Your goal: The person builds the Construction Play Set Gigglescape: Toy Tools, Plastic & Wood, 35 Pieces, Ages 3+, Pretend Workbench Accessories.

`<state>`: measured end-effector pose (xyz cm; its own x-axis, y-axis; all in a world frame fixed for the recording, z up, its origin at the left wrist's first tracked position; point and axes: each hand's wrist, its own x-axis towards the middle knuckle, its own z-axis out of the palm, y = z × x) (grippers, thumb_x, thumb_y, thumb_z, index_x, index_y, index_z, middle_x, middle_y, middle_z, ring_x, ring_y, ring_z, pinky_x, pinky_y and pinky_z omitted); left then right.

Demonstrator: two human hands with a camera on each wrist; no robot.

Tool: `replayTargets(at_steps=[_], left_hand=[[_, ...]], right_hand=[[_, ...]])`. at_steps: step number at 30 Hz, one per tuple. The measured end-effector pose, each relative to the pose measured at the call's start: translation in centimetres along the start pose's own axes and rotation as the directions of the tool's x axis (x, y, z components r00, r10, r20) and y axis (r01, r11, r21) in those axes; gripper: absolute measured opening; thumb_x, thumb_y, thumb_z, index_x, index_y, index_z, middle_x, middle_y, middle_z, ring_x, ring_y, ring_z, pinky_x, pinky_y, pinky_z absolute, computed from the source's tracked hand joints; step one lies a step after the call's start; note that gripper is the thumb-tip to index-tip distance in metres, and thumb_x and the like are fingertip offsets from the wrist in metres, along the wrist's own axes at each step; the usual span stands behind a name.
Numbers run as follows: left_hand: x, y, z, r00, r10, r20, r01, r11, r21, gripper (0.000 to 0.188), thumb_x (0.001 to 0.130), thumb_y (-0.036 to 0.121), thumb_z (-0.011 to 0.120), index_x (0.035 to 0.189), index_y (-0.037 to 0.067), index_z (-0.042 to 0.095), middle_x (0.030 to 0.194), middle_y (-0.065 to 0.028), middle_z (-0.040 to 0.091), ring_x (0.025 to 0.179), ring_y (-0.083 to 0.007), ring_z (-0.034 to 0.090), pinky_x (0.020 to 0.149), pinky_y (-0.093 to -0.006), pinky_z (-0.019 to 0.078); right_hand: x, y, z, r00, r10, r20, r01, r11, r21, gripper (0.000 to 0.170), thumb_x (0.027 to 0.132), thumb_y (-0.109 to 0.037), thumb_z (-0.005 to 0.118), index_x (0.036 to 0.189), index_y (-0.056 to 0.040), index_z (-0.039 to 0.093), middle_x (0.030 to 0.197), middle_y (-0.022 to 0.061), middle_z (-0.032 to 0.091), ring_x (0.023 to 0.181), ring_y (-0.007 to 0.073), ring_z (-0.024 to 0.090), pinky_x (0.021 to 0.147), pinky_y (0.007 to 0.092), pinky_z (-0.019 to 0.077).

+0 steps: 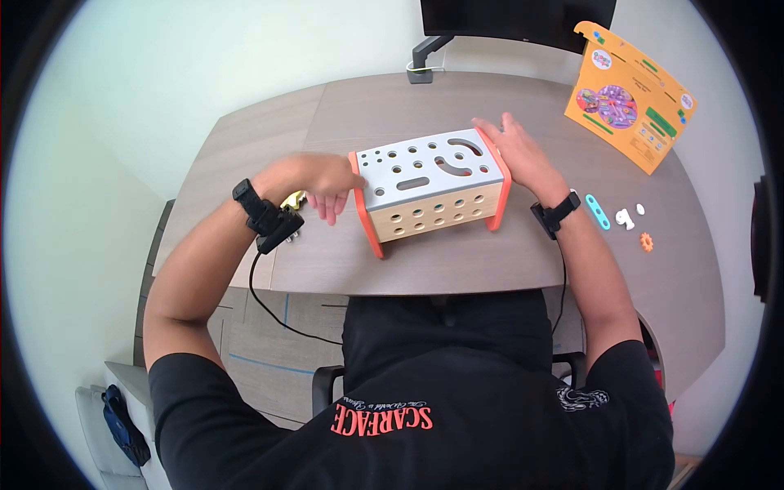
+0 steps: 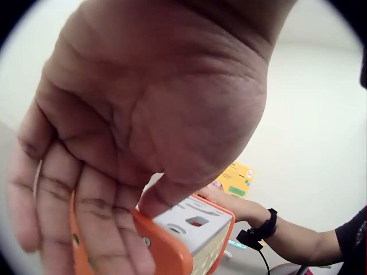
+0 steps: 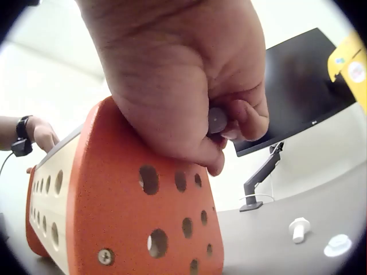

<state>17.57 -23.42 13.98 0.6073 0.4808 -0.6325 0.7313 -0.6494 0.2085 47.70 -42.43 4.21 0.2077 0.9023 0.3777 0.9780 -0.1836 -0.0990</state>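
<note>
Nearest, a person in a black T-shirt (image 1: 408,384) with red lettering sat at a curved wood-grain table (image 1: 425,273), and in the middle of the table, close to its front edge, stood a toy workbench box (image 1: 434,183). Its front was pale wood (image 1: 448,217) with two rows of round holes; its top was smooth light grey, pierced by small and larger round holes, a straight slot and curved slots. Bright orange boards closed both ends and reached down as legs; the right one had round holes and a cross-head screw (image 3: 106,256). The left hand (image 1: 322,178) was open at the left end, thumb at the board's top edge, fingers hanging loosely along its outer face. The right hand (image 1: 524,155) rested against the top of the right board, its fingers curled round a small grey rounded piece (image 3: 217,120), mostly hidden. To the right lay an orange gear (image 1: 647,242), a white bolt (image 1: 625,219) and a turquoise strip (image 1: 598,211) with holes. Farther back stood a yellow-orange package (image 1: 629,69) and a black monitor (image 1: 518,20).
</note>
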Motion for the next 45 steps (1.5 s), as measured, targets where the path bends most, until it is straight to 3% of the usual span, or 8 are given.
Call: replayTargets(at_steps=[3, 6, 11, 18, 21, 24, 30, 45], left_hand=[[-1.7, 2.8, -1.9, 0.972, -0.014, -0.233, 0.062, 0.978, 0.201, 0.084, 0.088, 0.076, 0.067, 0.116, -0.003, 0.072, 0.096, -0.0209, 0.079, 0.089, -0.0296, 0.078, 0.087, -0.0427, 0.0602], [1.4, 2.8, -1.5, 0.811, 0.404, -0.423, -0.261, 0.897, 0.357, 0.102, 0.078, 0.081, 0.074, 0.137, -0.001, 0.06, 0.118, -0.0248, 0.074, 0.112, -0.0363, 0.072, 0.096, -0.0483, 0.0571], [4.4, 4.7, 1.0, 0.868, 0.457, -0.195, -0.361, 0.849, 0.386, 0.151, 0.057, 0.077, 0.089, 0.17, 0.009, 0.015, 0.158, -0.0282, 0.043, 0.14, -0.0443, 0.051, 0.117, -0.0517, 0.0457], [4.2, 5.1, 2.6, 0.882, 0.406, -0.24, -0.286, 0.865, 0.413, 0.148, 0.063, 0.078, 0.077, 0.17, 0.004, 0.008, 0.145, -0.0326, 0.049, 0.136, -0.0463, 0.052, 0.107, -0.0506, 0.0528], [4.6, 5.1, 3.2, 0.888, 0.365, -0.281, -0.24, 0.887, 0.394, 0.147, 0.065, 0.08, 0.075, 0.169, 0.0, 0.008, 0.142, -0.0372, 0.05, 0.134, -0.0492, 0.054, 0.103, -0.0514, 0.0552], [5.2, 5.4, 3.5, 0.903, 0.292, -0.316, -0.181, 0.924, 0.336, 0.149, 0.064, 0.082, 0.076, 0.169, -0.001, 0.009, 0.147, -0.0409, 0.047, 0.138, -0.0552, 0.051, 0.105, -0.0569, 0.0536], [5.1, 5.7, 3.7, 0.904, 0.263, -0.337, -0.153, 0.935, 0.319, 0.15, 0.064, 0.084, 0.075, 0.168, -0.003, 0.011, 0.148, -0.0431, 0.045, 0.137, -0.0577, 0.051, 0.104, -0.0605, 0.0531], [5.5, 5.4, 4.1, 0.888, 0.283, -0.363, -0.169, 0.934, 0.315, 0.15, 0.066, 0.082, 0.075, 0.168, -0.004, 0.008, 0.15, -0.044, 0.041, 0.14, -0.0596, 0.045, 0.105, -0.0628, 0.0504]], right_hand=[[-0.2, 1.9, 1.8, 0.985, 0.127, -0.113, -0.14, 0.984, -0.114, 0.049, 0.103, -0.012, 0.055, 0.152, -0.0112, 0.051, 0.126, 0.0269, 0.057, 0.126, 0.044, 0.058, 0.104, 0.0479, 0.052], [-1.5, 2.7, 1.7, 0.975, 0.153, -0.162, -0.164, 0.985, -0.06, 0.043, 0.1, -0.003, 0.05, 0.142, -0.0018, 0.058, 0.132, 0.0285, 0.056, 0.127, 0.0459, 0.056, 0.105, 0.0496, 0.0506], [-5.1, 1.7, -3.0, 0.979, 0.202, -0.021, -0.189, 0.944, 0.271, 0.026, 0.103, -0.009, 0.051, 0.124, 0.0023, 0.061, 0.124, 0.0252, 0.062, 0.116, 0.0423, 0.06, 0.097, 0.0504, 0.0502], [-7.2, -0.5, -5.5, 0.932, 0.318, 0.175, -0.363, 0.806, 0.467, 0.024, 0.107, -0.019, 0.049, 0.103, -0.0003, 0.064, 0.109, 0.0207, 0.063, 0.101, 0.0366, 0.061, 0.087, 0.0443, 0.0495], [-8.7, 0.2, -2.8, 0.995, 0.076, -0.068, -0.027, 0.84, 0.541, 0.029, 0.109, -0.024, 0.046, 0.107, 0.0002, 0.063, 0.1, 0.0147, 0.058, 0.089, 0.0273, 0.057, 0.079, 0.0396, 0.0503], [-9.5, -2.3, -3.3, 0.998, 0.065, -0.005, -0.045, 0.754, 0.655, 0.019, 0.107, -0.017, 0.054, 0.112, -0.0022, 0.065, 0.1, 0.0083, 0.058, 0.095, 0.0183, 0.057, 0.079, 0.0341, 0.0516], [-10.5, -4.6, -2.5, 0.994, 0.096, 0.045, -0.094, 0.613, 0.785, 0.028, 0.083, -0.008, 0.087, 0.106, -0.0043, 0.072, 0.102, 0.006, 0.065, 0.093, 0.0161, 0.065, 0.079, 0.0298, 0.0545], [-7.9, -7.2, 2.5, 0.935, 0.343, -0.086, -0.136, 0.573, 0.808, 0.045, 0.077, -0.015, 0.095, 0.105, 0.004, 0.066, 0.101, 0.0146, 0.075, 0.084, 0.0208, 0.077, 0.074, 0.0316, 0.0623]])
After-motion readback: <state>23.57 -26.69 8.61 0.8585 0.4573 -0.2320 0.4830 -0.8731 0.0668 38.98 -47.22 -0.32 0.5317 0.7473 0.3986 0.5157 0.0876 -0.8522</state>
